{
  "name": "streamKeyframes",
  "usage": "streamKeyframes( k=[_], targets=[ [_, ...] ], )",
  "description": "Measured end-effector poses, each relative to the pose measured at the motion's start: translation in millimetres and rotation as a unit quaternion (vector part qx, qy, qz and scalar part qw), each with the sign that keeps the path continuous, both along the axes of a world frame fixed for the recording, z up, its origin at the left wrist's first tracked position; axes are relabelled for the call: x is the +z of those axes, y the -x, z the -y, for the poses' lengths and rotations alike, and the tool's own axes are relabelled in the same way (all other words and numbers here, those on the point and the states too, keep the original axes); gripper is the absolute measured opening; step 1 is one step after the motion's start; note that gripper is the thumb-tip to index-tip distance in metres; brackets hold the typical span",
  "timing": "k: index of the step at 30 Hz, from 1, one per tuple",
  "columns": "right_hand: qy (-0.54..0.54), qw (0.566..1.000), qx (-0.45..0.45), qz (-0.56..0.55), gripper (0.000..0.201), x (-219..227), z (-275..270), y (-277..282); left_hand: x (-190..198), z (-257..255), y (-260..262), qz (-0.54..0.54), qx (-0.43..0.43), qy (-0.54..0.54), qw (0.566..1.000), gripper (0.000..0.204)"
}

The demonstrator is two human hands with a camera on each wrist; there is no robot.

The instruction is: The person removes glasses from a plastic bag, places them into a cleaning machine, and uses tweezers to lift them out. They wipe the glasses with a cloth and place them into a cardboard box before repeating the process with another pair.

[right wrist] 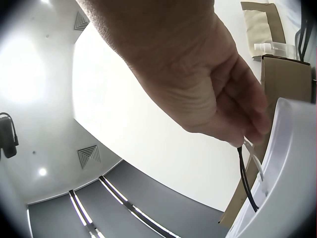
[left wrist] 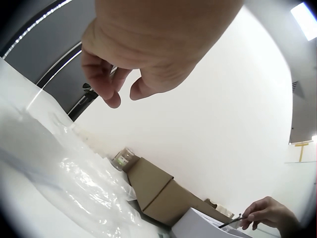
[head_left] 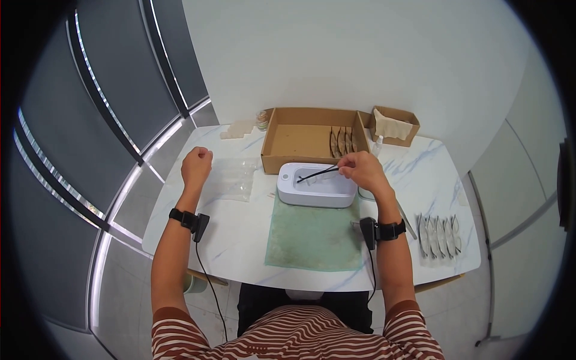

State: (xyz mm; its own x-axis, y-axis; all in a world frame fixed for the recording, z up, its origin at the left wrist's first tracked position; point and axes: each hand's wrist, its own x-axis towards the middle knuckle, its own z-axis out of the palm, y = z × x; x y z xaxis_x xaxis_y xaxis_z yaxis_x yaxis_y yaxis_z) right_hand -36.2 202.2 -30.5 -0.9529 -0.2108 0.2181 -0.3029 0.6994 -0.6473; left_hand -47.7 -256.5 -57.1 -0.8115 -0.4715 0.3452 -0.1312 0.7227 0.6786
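Note:
My right hand (head_left: pixel 363 171) pinches a pair of eyeglasses (head_left: pixel 318 174) by the ends of its thin black temples, over the white ultrasonic cleaner (head_left: pixel 318 200). In the right wrist view, the dark temples (right wrist: pixel 243 173) slant from the fingertips down into the cleaner's basin, beside a pale strip. Most of the front of the eyeglasses is hidden there by the basin wall. My left hand (head_left: pixel 197 167) hovers above the left side of the table, its fingers loosely bent and holding nothing. Below it lies a clear plastic bag (head_left: pixel 231 180), which looks crinkled in the left wrist view.
Behind the cleaner stands an open cardboard box (head_left: pixel 294 135) with several eyeglasses at its right end. A smaller box (head_left: pixel 408 135) with a cloth and a spray bottle (head_left: pixel 377 146) are at the back right. Several bagged eyeglasses (head_left: pixel 439 237) lie at right. A green mat (head_left: pixel 312 240) spreads in front.

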Motion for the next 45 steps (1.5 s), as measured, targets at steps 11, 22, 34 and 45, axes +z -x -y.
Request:
streamKeyframes(
  k=[11, 22, 34, 45],
  targets=[
    [-0.018, 0.996, -0.076, -0.05, 0.02, 20.3, -11.4, -14.5, 30.8, -89.4, -28.3, -0.087, -0.236, 0.021, 0.968, 0.028],
    [0.04, 0.996, -0.072, -0.046, 0.021, 27.9, -10.8, -18.9, 10.4, -144.9, -54.8, 0.021, -0.428, 0.195, 0.882, 0.051],
    [0.042, 0.996, -0.072, -0.035, 0.02, 28.3, -11.5, -18.8, 26.1, -159.3, -58.7, 0.117, -0.423, 0.28, 0.854, 0.047],
    [0.044, 0.997, -0.056, -0.042, 0.02, 32.3, -5.5, -21.7, 16.7, -156.1, -51.7, 0.094, -0.419, 0.271, 0.861, 0.044]
  ],
)
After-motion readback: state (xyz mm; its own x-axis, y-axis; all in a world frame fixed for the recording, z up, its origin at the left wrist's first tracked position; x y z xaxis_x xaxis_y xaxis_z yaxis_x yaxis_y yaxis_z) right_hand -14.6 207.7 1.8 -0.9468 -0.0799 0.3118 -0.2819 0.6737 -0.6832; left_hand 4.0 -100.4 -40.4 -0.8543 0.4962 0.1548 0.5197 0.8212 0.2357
